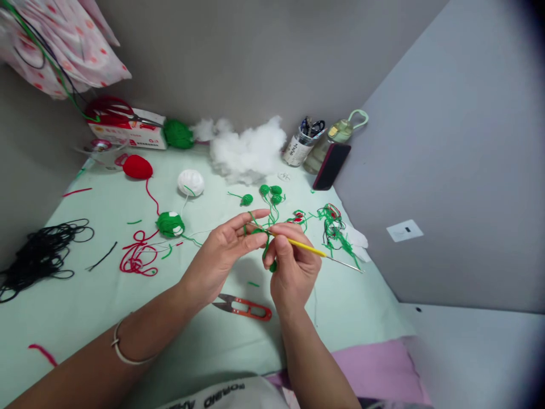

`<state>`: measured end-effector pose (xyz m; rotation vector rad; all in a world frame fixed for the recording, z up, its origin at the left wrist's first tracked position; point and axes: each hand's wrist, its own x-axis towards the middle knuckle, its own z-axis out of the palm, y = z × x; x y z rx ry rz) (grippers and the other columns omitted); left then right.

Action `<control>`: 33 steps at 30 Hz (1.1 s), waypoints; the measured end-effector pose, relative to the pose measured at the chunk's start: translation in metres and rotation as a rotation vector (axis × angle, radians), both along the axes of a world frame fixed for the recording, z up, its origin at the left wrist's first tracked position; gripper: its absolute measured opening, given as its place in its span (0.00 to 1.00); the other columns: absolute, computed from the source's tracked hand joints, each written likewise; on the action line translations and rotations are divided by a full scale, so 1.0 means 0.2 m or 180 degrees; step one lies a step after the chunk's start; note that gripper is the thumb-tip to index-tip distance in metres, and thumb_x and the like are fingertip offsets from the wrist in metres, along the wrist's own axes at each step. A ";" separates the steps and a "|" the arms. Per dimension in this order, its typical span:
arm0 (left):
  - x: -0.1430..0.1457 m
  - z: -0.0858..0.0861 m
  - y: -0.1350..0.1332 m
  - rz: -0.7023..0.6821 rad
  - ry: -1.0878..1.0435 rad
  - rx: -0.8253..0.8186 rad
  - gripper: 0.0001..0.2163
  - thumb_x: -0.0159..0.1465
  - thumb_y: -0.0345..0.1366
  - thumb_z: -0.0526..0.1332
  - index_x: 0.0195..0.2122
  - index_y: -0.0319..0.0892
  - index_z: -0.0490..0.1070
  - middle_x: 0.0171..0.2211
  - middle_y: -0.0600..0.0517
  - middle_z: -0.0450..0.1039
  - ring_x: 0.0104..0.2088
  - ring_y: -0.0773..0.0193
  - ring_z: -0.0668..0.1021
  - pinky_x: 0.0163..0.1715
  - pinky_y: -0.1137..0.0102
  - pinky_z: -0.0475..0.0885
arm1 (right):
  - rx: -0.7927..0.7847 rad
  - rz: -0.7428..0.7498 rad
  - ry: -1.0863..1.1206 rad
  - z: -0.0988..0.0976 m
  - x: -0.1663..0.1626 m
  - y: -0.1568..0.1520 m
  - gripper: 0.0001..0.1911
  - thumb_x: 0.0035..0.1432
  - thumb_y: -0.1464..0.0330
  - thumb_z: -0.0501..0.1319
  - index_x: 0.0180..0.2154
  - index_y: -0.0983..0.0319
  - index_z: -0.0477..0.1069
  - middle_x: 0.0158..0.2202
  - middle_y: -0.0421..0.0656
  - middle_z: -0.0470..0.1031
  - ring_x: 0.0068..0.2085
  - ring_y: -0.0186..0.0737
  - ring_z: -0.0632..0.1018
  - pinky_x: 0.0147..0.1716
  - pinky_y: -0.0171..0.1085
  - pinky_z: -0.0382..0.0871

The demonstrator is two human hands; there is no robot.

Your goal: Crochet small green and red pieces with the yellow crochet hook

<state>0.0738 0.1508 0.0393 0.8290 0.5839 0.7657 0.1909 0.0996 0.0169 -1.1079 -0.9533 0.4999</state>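
Observation:
My right hand point(293, 267) is closed round a crochet hook point(306, 246) with a yellow grip and a thin metal shaft at each end. Green yarn loops over the fingers of my left hand point(221, 250), which pinches a small green crochet piece point(264, 232) at the hook's tip. Part of that piece hangs below, between the hands, and my fingers hide much of it. Just beyond, several small green crocheted balls point(276, 190) with yarn tails lie on the table. Orange-handled thread snips point(242, 307) rest below my hands.
Yarn balls in red point(137, 167), white point(191, 183) and green point(170, 225) sit left. White stuffing point(249, 150) lies at the back, near a pen cup point(300, 146), a bottle point(340, 130) and a leaning phone point(332, 166). Black cord point(34, 255) lies far left; yarn scraps point(336, 227) right.

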 end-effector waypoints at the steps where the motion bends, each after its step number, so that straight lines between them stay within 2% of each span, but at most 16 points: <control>1: 0.00 0.00 0.00 0.0140 0.0046 0.0079 0.20 0.63 0.36 0.71 0.56 0.43 0.77 0.34 0.54 0.77 0.35 0.66 0.77 0.45 0.68 0.69 | -0.0016 -0.0061 -0.0129 -0.01 -0.01 0.00 0.07 0.66 0.66 0.64 0.40 0.52 0.82 0.37 0.39 0.77 0.20 0.26 0.68 0.20 0.33 0.65; 4: 0.02 -0.01 -0.01 0.0498 0.0067 0.0060 0.19 0.60 0.35 0.73 0.53 0.44 0.79 0.33 0.56 0.76 0.38 0.67 0.76 0.47 0.70 0.69 | 0.0149 -0.0505 -0.0978 -0.04 -0.03 -0.01 0.13 0.65 0.70 0.64 0.44 0.47 0.83 0.40 0.42 0.77 0.30 0.34 0.76 0.25 0.37 0.71; 7: 0.03 -0.02 -0.03 0.0285 -0.0105 -0.0417 0.21 0.60 0.36 0.73 0.55 0.44 0.78 0.32 0.55 0.76 0.38 0.66 0.77 0.47 0.70 0.69 | 0.0580 -0.0952 -0.1553 -0.06 -0.05 -0.01 0.21 0.63 0.75 0.64 0.48 0.42 0.81 0.40 0.42 0.78 0.38 0.40 0.79 0.30 0.40 0.75; 9: 0.03 -0.02 -0.04 0.0010 -0.0256 -0.0695 0.19 0.62 0.36 0.72 0.55 0.43 0.78 0.36 0.52 0.78 0.40 0.64 0.78 0.47 0.69 0.71 | 0.0647 -0.0927 -0.1367 -0.05 -0.05 -0.02 0.21 0.63 0.75 0.65 0.48 0.42 0.81 0.38 0.42 0.77 0.37 0.39 0.78 0.29 0.39 0.74; 12: 0.03 -0.02 -0.03 -0.0190 -0.0384 -0.0753 0.17 0.63 0.33 0.70 0.54 0.43 0.79 0.41 0.49 0.79 0.43 0.63 0.78 0.47 0.70 0.72 | 0.0390 -0.0503 -0.0745 -0.02 -0.03 -0.02 0.14 0.65 0.71 0.64 0.45 0.46 0.82 0.38 0.41 0.76 0.32 0.36 0.78 0.23 0.35 0.72; 16: 0.01 0.00 -0.01 -0.0149 -0.0302 -0.0571 0.20 0.63 0.34 0.71 0.57 0.43 0.77 0.36 0.52 0.77 0.35 0.66 0.76 0.39 0.71 0.71 | 0.0255 -0.0227 -0.0247 -0.01 -0.01 -0.02 0.09 0.67 0.67 0.63 0.41 0.49 0.82 0.39 0.40 0.76 0.23 0.29 0.75 0.22 0.35 0.72; 18: 0.00 0.01 -0.01 -0.0099 -0.0238 -0.0469 0.22 0.62 0.34 0.71 0.58 0.44 0.76 0.33 0.55 0.75 0.32 0.68 0.74 0.38 0.71 0.70 | 0.0274 -0.0207 -0.0170 -0.01 -0.01 -0.01 0.08 0.67 0.66 0.63 0.41 0.50 0.82 0.38 0.39 0.76 0.23 0.28 0.75 0.23 0.35 0.72; 20: 0.00 0.01 0.00 -0.0018 -0.0138 -0.0349 0.23 0.62 0.33 0.71 0.59 0.45 0.75 0.34 0.55 0.74 0.31 0.69 0.74 0.39 0.71 0.70 | 0.0279 -0.0177 -0.0102 -0.01 -0.01 -0.01 0.08 0.67 0.66 0.63 0.40 0.51 0.82 0.38 0.39 0.77 0.23 0.28 0.76 0.24 0.35 0.72; 23: -0.01 0.00 0.01 0.0021 -0.0016 -0.0179 0.25 0.61 0.32 0.71 0.60 0.47 0.74 0.38 0.55 0.75 0.33 0.68 0.75 0.40 0.70 0.70 | 0.0147 -0.0179 -0.0060 -0.01 -0.01 -0.01 0.07 0.67 0.65 0.63 0.39 0.52 0.81 0.38 0.39 0.78 0.22 0.27 0.75 0.25 0.35 0.72; 26: -0.02 -0.01 0.03 0.0003 0.0079 0.0026 0.25 0.60 0.32 0.72 0.59 0.49 0.76 0.35 0.56 0.73 0.35 0.67 0.75 0.41 0.70 0.70 | 0.0048 -0.0155 0.0047 -0.01 -0.01 -0.01 0.06 0.66 0.63 0.64 0.38 0.54 0.81 0.37 0.39 0.77 0.21 0.26 0.74 0.22 0.34 0.69; 29: -0.03 -0.01 0.05 0.0028 0.0210 0.0151 0.23 0.59 0.32 0.73 0.56 0.49 0.78 0.32 0.57 0.72 0.34 0.67 0.74 0.40 0.70 0.70 | 0.0065 -0.0018 0.0188 -0.01 0.00 -0.01 0.06 0.65 0.64 0.64 0.39 0.55 0.81 0.35 0.38 0.75 0.19 0.25 0.72 0.20 0.33 0.68; 33: -0.03 -0.01 0.04 -0.0003 0.0172 0.0184 0.24 0.60 0.35 0.72 0.59 0.46 0.76 0.37 0.54 0.76 0.35 0.66 0.76 0.42 0.68 0.71 | 0.0090 0.0075 0.0133 0.00 -0.01 -0.01 0.06 0.66 0.65 0.64 0.39 0.55 0.82 0.37 0.38 0.75 0.19 0.24 0.73 0.20 0.33 0.69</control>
